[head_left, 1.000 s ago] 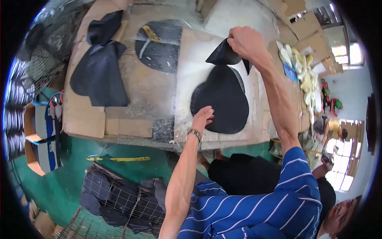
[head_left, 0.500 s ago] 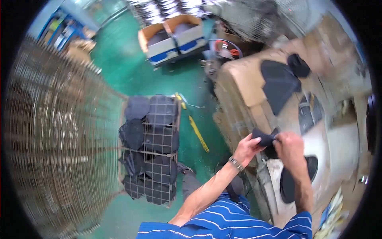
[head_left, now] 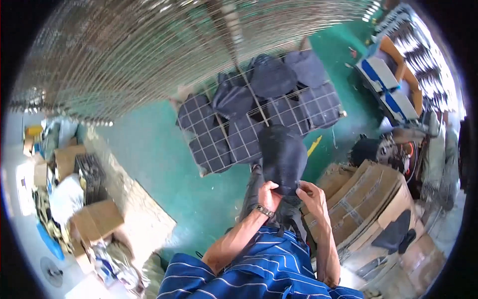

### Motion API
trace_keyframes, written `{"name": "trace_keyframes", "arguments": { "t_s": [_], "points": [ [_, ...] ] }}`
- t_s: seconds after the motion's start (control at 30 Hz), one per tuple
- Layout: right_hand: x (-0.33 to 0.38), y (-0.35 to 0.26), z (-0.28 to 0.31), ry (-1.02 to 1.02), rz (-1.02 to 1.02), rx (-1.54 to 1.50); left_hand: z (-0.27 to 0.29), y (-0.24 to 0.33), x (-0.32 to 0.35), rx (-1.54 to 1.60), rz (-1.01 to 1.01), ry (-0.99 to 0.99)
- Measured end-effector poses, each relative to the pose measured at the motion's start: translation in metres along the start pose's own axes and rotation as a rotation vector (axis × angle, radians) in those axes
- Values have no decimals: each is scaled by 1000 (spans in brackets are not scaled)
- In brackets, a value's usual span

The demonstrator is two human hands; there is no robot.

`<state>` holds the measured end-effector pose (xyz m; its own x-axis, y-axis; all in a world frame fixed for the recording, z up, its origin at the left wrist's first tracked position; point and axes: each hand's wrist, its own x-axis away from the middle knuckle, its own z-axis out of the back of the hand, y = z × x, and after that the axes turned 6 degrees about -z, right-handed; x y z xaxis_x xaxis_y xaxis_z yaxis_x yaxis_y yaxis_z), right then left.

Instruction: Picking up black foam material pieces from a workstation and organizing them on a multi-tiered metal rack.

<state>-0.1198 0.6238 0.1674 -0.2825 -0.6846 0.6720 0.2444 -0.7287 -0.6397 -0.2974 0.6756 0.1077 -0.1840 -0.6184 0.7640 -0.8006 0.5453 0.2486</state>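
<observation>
Both hands have carried the dark fabric piece from the table to above the wire basket

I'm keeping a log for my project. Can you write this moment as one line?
left hand: grips dark cloth piece | right hand: grips same piece | below: wire basket of dark pieces on green floor

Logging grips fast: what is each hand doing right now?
Left hand: closed on the lower edge of the dark fabric piece.
Right hand: closed on the same piece's lower edge.
</observation>
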Motion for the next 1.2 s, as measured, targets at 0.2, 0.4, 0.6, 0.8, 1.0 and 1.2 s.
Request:
{"name": "trace_keyframes", "arguments": {
  "t_s": [0.2,0.4,0.6,0.8,1.0,1.2],
  "points": [
    [-93,4,-87,-48,7,-133,105,110,-116,268,-338,165],
    [-145,54,-107,-21,17,134,121,271,-258,369,-580,386],
    [-168,58,-115,-54,-165,435,175,416,-369,403,-862,67],
    [-179,94,-119,-30,-267,371,221,434,-462,403,-924,226],
    [-191,150,-144,15,-174,286,298,427,-543,171,-680,698],
    [-186,205,-140,-84,-150,169,337,394,-561,-989,-898,1143]
  ]
}}
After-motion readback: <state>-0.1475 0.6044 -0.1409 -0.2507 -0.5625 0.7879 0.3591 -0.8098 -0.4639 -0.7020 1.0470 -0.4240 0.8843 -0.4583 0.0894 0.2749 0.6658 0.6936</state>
